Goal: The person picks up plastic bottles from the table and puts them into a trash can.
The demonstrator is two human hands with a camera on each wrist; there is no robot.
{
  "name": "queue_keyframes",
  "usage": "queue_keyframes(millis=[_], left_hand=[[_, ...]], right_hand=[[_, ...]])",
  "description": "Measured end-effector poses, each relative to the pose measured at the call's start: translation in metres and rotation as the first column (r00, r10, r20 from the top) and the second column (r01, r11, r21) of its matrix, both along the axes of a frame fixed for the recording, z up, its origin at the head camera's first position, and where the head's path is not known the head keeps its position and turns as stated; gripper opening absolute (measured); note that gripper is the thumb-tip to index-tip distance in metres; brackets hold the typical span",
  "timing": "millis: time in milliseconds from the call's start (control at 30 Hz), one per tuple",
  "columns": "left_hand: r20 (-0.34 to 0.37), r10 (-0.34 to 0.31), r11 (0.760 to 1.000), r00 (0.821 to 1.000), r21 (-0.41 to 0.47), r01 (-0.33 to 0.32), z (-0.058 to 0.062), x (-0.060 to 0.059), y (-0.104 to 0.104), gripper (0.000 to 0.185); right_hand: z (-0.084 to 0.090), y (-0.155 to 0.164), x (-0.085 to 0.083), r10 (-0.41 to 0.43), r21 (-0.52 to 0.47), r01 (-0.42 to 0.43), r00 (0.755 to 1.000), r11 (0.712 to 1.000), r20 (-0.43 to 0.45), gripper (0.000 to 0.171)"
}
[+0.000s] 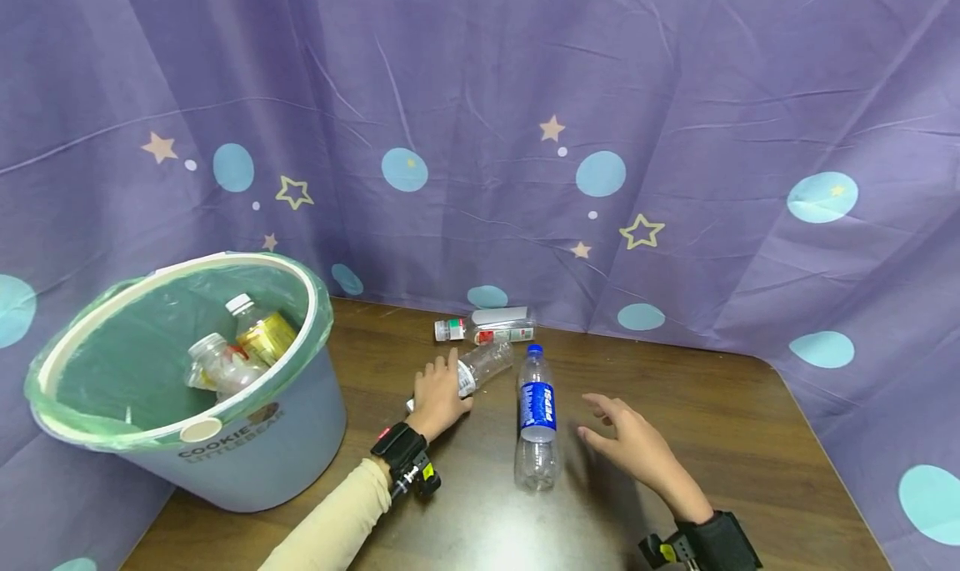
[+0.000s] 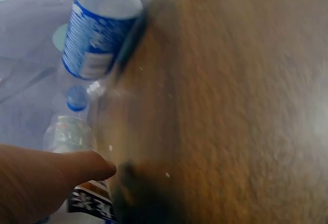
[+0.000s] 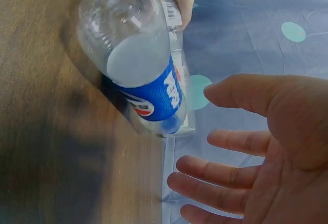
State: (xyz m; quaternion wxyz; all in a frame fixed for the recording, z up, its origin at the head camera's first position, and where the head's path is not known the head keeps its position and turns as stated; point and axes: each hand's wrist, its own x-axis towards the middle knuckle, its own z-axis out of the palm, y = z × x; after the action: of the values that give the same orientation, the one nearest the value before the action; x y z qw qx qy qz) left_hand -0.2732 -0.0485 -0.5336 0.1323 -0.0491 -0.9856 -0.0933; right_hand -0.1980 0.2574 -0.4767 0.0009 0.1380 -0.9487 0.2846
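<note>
My left hand (image 1: 437, 398) grips a clear plastic bottle (image 1: 492, 361) with a white label, lying on its side on the table. In the left wrist view my thumb (image 2: 84, 166) lies along that bottle, above its dark printed label (image 2: 92, 203). Just to the right lies an empty Pepsi bottle (image 1: 537, 408) with a blue cap, its cap end pointing away from me. My right hand (image 1: 633, 439) hovers to the right of the Pepsi bottle, apart from it. In the right wrist view its spread fingers (image 3: 220, 183) hold nothing.
A grey-blue bin (image 1: 247, 463) with a green liner stands at the left, with several bottles (image 1: 266, 335) inside. Another clear bottle (image 1: 504, 329) with a white cap lies by the purple curtain (image 1: 480, 154) behind the wooden table (image 1: 720, 438).
</note>
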Motion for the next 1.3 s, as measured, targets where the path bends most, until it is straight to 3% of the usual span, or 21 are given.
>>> queue_keyframes(millis=[133,300,700,933,1067,1300], left_hand=[[-0.039,0.015,1.0,0.999,-0.018,-0.016,-0.006,-0.004,-0.005,0.099],[-0.106,0.002,1.0,0.994,-0.006,-0.002,-0.01,-0.005,-0.011,0.083],[-0.196,-0.028,0.999,0.98,0.038,0.036,0.005,0.005,-0.018,0.072],[-0.261,-0.064,0.997,0.963,0.028,0.074,0.033,0.022,-0.018,0.073],[-0.328,-0.095,0.995,0.94,0.004,0.102,0.056,0.037,-0.017,0.076],[-0.411,-0.154,0.987,0.898,-0.025,0.158,0.113,0.071,-0.013,0.078]], right_hand=[[0.0,-0.002,-0.001,-0.003,-0.003,0.003,1.0,1.0,0.031,0.052],[-0.003,-0.003,-0.002,-0.011,0.002,0.011,0.998,1.0,0.056,0.054],[-0.013,-0.004,-0.003,-0.015,-0.028,0.017,0.997,0.999,0.074,0.054],[-0.017,-0.004,-0.004,-0.02,-0.022,0.022,0.994,1.0,0.105,0.054],[-0.017,-0.004,-0.003,-0.007,-0.024,0.009,0.996,1.0,0.094,0.054],[-0.016,-0.008,-0.004,0.0,-0.008,0.001,0.996,1.0,0.094,0.056]])
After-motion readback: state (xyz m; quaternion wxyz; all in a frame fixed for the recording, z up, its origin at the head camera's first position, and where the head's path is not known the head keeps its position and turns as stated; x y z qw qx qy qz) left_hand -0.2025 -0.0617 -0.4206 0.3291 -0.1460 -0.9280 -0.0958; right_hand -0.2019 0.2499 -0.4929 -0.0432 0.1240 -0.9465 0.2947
